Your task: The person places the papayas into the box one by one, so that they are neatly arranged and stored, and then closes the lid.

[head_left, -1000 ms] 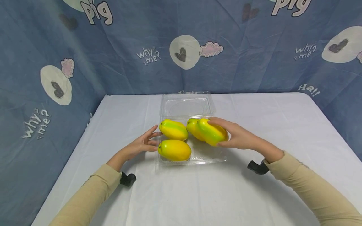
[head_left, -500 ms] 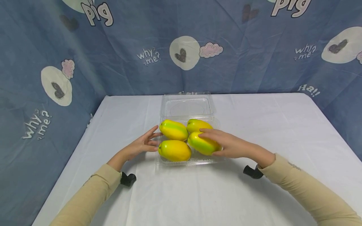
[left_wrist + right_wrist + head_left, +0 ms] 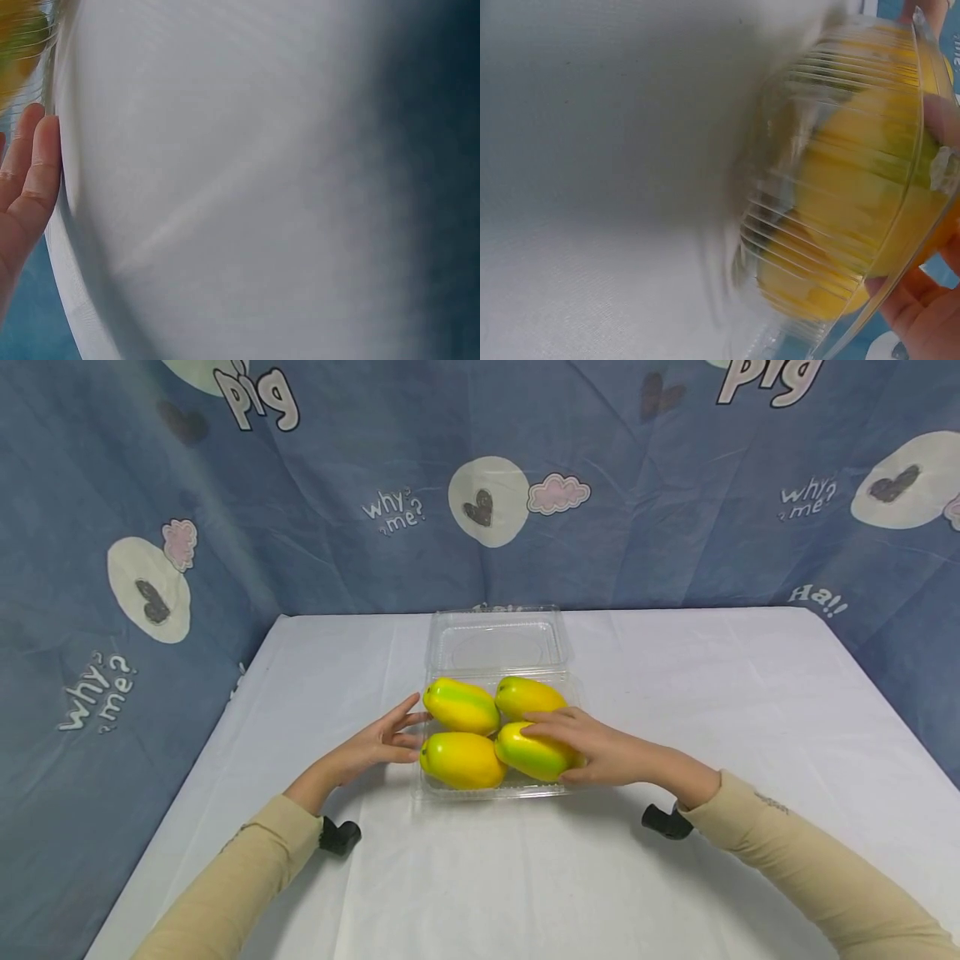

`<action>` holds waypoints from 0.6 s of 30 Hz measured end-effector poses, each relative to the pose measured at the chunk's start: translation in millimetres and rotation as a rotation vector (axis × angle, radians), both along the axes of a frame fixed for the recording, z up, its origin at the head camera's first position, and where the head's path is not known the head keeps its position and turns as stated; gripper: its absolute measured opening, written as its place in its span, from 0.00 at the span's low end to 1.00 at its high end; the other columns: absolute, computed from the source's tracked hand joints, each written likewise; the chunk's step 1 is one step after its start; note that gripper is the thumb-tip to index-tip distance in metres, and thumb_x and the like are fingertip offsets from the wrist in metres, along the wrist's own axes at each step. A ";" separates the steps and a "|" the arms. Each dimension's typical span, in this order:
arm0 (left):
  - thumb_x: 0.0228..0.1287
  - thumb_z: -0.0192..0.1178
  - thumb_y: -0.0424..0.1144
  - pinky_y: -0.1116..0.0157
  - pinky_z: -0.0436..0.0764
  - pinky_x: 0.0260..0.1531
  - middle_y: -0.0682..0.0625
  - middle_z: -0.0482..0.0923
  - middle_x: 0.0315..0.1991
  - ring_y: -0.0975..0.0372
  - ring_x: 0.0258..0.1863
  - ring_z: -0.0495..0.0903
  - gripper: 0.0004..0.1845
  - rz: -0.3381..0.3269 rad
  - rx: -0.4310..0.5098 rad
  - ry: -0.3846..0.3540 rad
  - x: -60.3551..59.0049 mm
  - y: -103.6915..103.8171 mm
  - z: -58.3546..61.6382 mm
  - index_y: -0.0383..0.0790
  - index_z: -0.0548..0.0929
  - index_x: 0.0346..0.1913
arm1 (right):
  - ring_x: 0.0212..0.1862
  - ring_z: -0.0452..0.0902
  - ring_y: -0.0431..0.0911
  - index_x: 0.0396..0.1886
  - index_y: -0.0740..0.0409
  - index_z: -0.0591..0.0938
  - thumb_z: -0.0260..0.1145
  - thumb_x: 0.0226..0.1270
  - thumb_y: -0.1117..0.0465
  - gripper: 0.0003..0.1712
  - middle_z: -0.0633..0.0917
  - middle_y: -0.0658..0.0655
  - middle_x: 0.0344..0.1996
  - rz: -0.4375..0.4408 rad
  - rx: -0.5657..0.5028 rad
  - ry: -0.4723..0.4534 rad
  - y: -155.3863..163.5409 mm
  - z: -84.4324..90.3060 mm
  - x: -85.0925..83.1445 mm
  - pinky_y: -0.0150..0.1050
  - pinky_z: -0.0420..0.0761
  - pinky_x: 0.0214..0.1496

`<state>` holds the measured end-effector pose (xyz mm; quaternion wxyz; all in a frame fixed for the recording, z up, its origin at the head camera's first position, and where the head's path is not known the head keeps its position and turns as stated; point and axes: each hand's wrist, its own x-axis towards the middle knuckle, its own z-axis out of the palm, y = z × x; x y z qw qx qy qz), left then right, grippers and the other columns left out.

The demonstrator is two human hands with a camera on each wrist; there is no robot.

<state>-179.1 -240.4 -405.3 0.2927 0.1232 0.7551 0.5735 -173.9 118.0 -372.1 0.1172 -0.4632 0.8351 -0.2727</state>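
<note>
Fourth mango (image 3: 531,755) under right hand (image 3: 600,750)

The box (image 3: 558,652) before me was clear, thin plastic, glossy, its walls ribbed with fine ridges and catching the light. The four fruits (image 3: 461,760) in it looked smooth and waxy, with a soft sheen like moulded plastic. The worktop (image 3: 675,693) was covered in a white matt cloth of fine weave, faintly creased. Behind it hung a blue printed cloth (image 3: 337,560), matt and wrinkled. My sleeves (image 3: 817,868) were soft, matt knit.
</note>
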 end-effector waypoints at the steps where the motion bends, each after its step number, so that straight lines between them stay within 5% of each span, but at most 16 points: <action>1: 0.57 0.62 0.42 0.45 0.61 0.60 0.46 0.45 0.72 0.48 0.64 0.62 0.52 0.002 -0.001 0.000 0.1 -0.1 0.0 0.57 0.34 0.72 | 0.63 0.56 0.55 0.64 0.54 0.66 0.68 0.51 0.67 0.39 0.61 0.57 0.68 -0.006 0.003 -0.013 -0.2 0.1 -0.3 0.54 0.63 0.61; 18: 0.57 0.61 0.41 0.45 0.61 0.60 0.45 0.45 0.72 0.47 0.63 0.62 0.51 -0.002 0.001 0.007 -0.1 -0.4 -1.1 0.56 0.34 0.72 | 0.59 0.57 0.52 0.64 0.55 0.65 0.67 0.50 0.69 0.39 0.65 0.56 0.65 -0.066 0.014 -0.207 1.9 2.1 -3.6 0.52 0.64 0.60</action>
